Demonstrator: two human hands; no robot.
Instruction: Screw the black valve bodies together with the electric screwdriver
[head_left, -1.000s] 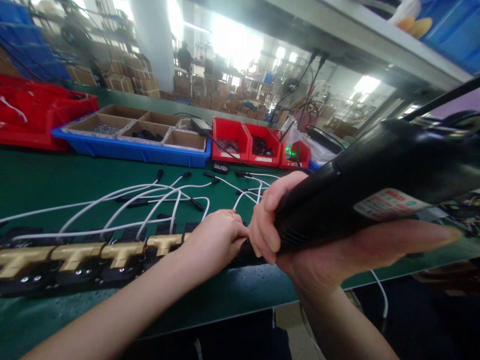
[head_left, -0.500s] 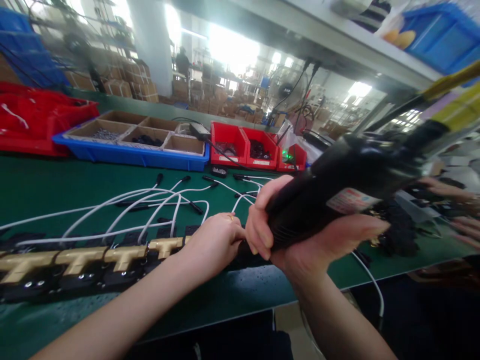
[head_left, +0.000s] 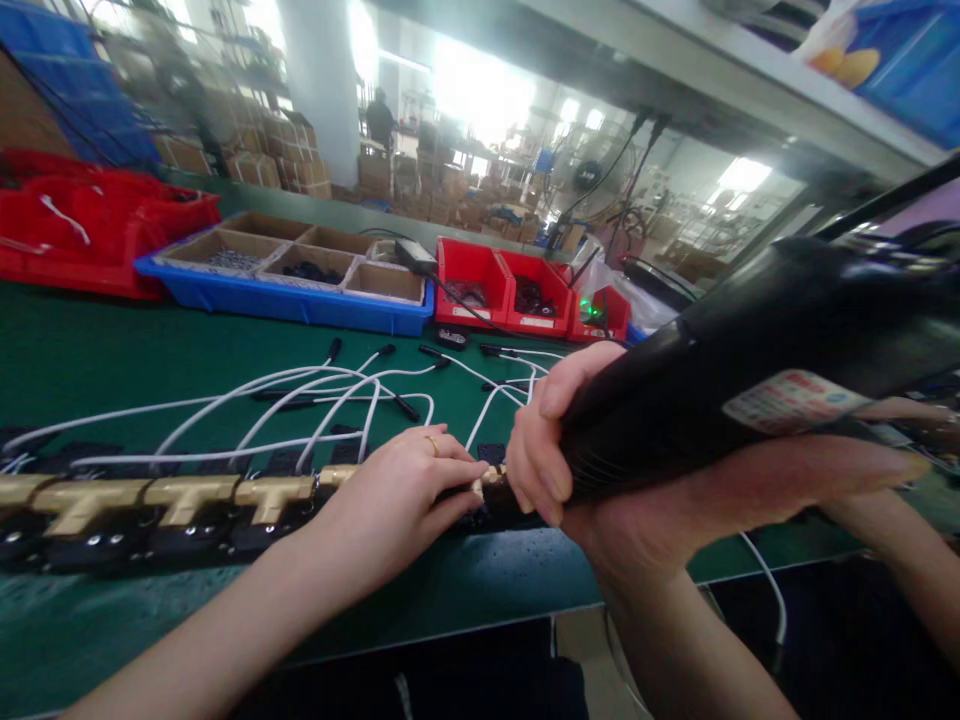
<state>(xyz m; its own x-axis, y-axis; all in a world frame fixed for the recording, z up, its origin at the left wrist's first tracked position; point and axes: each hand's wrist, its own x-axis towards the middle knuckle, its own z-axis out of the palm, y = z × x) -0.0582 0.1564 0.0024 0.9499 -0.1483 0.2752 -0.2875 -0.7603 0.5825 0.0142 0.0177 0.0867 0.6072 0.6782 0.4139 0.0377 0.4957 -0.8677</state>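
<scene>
While your right hand [head_left: 634, 525] grips the black tool [head_left: 675, 400], brass [head_left: 492, 475] now shows by your left hand [head_left: 401, 490], its hold unclear.

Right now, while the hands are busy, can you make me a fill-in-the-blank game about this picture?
1. The right hand grips a big tool coloured ____.
2. The left hand wears a gold ____.
3. The long cables curving behind the brass fittings are coloured ____.
4. The divided tray beside the red bins is coloured ____.

Missing words: black; ring; white; blue.
</scene>
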